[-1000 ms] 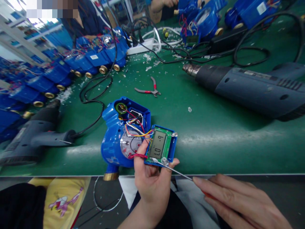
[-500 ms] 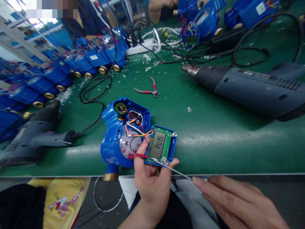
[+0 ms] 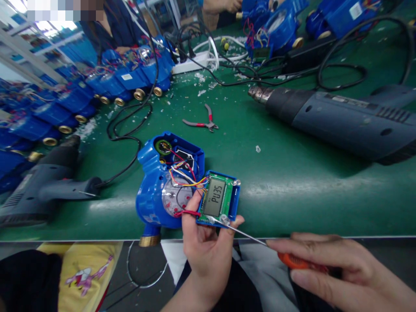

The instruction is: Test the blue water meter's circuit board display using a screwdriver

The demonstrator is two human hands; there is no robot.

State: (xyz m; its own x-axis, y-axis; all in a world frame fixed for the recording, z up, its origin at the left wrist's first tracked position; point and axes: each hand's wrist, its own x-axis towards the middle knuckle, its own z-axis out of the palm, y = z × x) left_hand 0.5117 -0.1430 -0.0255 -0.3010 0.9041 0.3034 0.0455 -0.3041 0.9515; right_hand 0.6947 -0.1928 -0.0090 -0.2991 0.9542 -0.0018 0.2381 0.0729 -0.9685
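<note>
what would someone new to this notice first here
Probably the small screen on the green circuit board in the left hand, with the orange-handled tool in the right hand reaching its lower edge. Next, the big grey heat gun at right and the blue meters crowding the upper left.

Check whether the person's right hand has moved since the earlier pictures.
Yes, slightly: the right hand has shifted rightward, judged against the pliers on the green table; more of the orange handle now shows.

One screwdriver, one cutter — two heat guns
</note>
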